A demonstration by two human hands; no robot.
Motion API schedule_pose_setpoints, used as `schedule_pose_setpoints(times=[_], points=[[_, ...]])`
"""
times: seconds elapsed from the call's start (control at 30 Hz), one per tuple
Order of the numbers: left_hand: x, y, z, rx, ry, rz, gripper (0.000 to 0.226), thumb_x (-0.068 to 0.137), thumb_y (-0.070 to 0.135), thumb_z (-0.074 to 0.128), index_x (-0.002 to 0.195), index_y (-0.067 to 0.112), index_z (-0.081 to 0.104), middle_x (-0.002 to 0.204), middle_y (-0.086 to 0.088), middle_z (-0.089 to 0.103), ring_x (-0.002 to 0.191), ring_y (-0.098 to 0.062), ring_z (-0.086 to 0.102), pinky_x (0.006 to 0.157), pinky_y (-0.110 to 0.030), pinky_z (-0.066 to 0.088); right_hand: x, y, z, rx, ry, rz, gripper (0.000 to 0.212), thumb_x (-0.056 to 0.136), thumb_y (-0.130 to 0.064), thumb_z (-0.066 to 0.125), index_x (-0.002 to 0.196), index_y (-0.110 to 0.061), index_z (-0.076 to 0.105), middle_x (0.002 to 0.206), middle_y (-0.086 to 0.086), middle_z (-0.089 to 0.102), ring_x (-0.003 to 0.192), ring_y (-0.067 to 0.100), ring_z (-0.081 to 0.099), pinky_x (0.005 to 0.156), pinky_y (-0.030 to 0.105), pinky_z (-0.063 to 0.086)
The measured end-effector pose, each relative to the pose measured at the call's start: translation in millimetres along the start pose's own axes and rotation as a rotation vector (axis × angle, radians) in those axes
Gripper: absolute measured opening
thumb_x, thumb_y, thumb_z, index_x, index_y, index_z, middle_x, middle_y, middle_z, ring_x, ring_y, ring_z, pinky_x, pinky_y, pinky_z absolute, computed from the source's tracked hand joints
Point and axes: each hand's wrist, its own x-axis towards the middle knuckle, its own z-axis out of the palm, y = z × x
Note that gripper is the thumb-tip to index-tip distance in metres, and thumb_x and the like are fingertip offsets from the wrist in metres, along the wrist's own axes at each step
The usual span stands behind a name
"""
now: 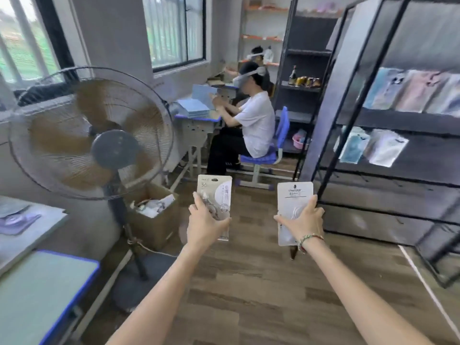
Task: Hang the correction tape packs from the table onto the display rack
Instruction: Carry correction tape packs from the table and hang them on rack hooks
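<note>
Two bare forearms are seen reaching forward from the bottom of the frame over a wood-patterned floor. In the lower centre, the left hand (206, 220) is curled around the lower half of a beige and white card-backed correction tape pack (214, 192), held upright with its hanging slot at the top edge. Just to the right of it, the right hand (302, 219), with a beaded bracelet (310, 239) at the wrist, grips a translucent white plastic correction tape pack (293, 195), also held upright, thumb spread across its front. The tall black metal display rack (328, 100) fills the right side of the frame, well apart from both packs, with several pale packets (385, 148) already hung on it; these are blurred, so the pegs themselves cannot be made out. A large standing fan with brownish blades (92, 130) occupies the left, near the left arm, and a blue-edged table (49, 275) is seen at the lower left. A seated person in a white shirt (251, 125) is visible in the upper centre. With both hands occupied, no free hand is left to steady a peg, so a slot may be missed and a pack dropped. The packs being gripped low, their tops may flex against the peg. A swing to the right may also knock the hung packets loose.
</note>
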Motion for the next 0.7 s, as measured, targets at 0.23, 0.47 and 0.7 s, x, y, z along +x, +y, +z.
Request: schedule_pose_setpoints(times=[0.23,0.47,0.7], points=[[0.1,143.5,164.5,-0.024,-0.158,0.172,0.107,0.073,0.042,0.075,0.150,0.010,0.007,0.129,-0.014,0.040,0.115,-0.033,0.050,0.091,-0.043,0.047,90.8,129.6,-135.1,0.001,0.175,0.173,0.122,0.067,-0.043,0.082,0.150,-0.009,0.000,0.133,0.024,0.032,0.118,0.040,0.042,0.094,0.039,0.041],[-5.2,267.5,313.9,-0.054,-0.289,0.271,0.101,0.070,0.042,0.076,0.144,0.009,0.016,0.125,-0.014,0.044,0.114,-0.034,0.049,0.090,-0.046,0.048,163.1,239.2,-255.6,-0.029,0.276,0.256,0.120,0.070,-0.042,0.080,0.151,-0.009,-0.001,0.135,0.022,0.033,0.119,0.037,0.044,0.091,0.039,0.041],[-18.4,356.2,432.5,-0.044,-0.403,0.360,0.112,0.075,0.039,0.077,0.152,0.010,0.000,0.133,-0.015,0.037,0.119,-0.035,0.048,0.090,-0.039,0.043,215.1,330.4,-327.0,-0.001,0.347,0.374,0.100,0.069,-0.038,0.080,0.143,-0.015,0.017,0.126,0.017,0.039,0.109,0.036,0.049,0.078,0.037,0.044]])
